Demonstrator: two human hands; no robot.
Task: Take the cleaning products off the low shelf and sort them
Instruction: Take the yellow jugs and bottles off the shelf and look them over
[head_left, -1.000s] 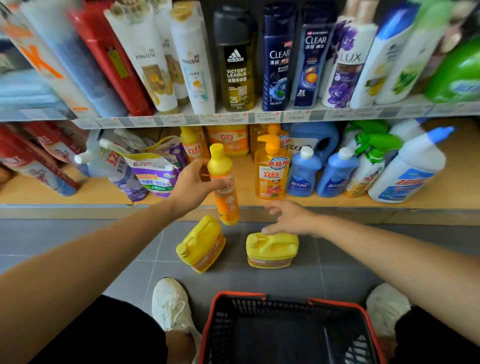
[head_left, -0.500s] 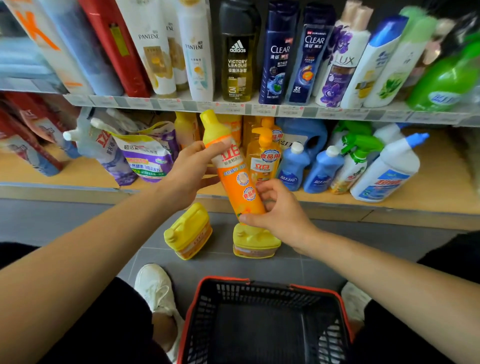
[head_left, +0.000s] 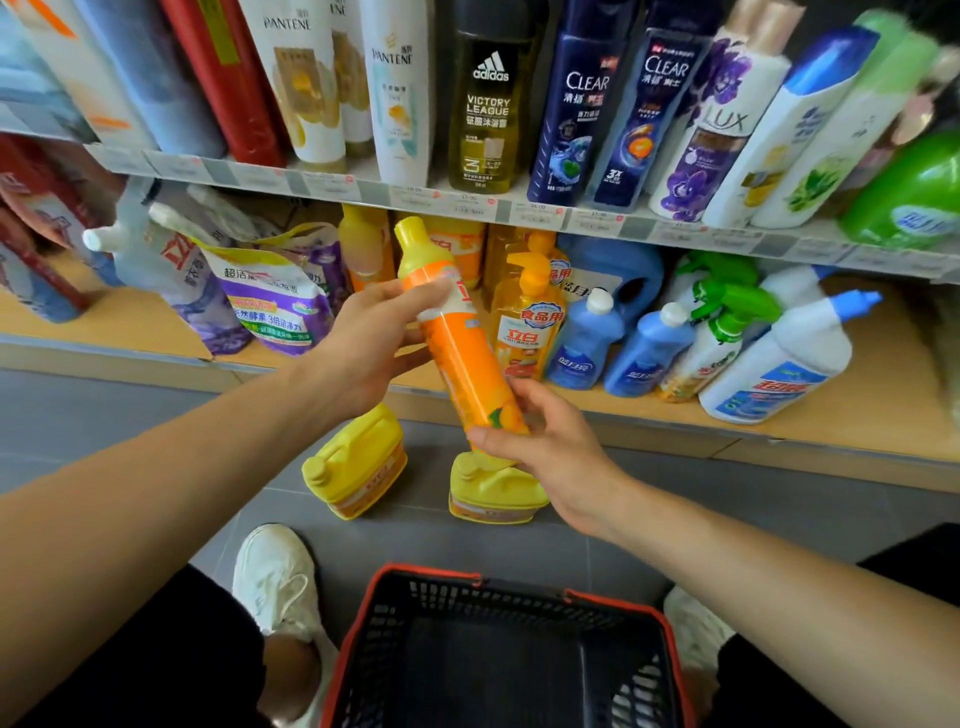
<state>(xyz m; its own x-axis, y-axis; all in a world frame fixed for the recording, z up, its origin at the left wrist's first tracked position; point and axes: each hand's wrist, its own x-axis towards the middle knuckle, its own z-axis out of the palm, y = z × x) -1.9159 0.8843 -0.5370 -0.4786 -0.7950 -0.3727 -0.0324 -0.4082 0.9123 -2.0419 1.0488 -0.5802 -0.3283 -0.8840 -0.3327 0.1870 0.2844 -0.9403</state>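
Observation:
An orange bottle with a yellow cap (head_left: 457, 343) is held tilted in front of the low shelf (head_left: 810, 421). My left hand (head_left: 369, 348) grips its upper part and my right hand (head_left: 540, 441) grips its base. Two yellow jugs lie on the grey floor below: one (head_left: 353, 462) to the left, the other (head_left: 493, 493) partly hidden under my right hand. On the low shelf stand an orange pump bottle (head_left: 524, 332), two small blue bottles (head_left: 587, 338), a green spray bottle (head_left: 722, 332), a white bottle with a blue nozzle (head_left: 779, 358) and purple refill pouches (head_left: 270, 301).
A black shopping basket with a red rim (head_left: 467, 574) sits on the floor between my white shoes (head_left: 275, 582). The upper shelf (head_left: 374, 192) carries shampoo and body wash bottles. Red packets (head_left: 36, 244) lean at the far left of the low shelf.
My left hand lifted the orange bottle from near the floor and tilted it. My right hand left the jug on the floor and took hold of the bottle's base.

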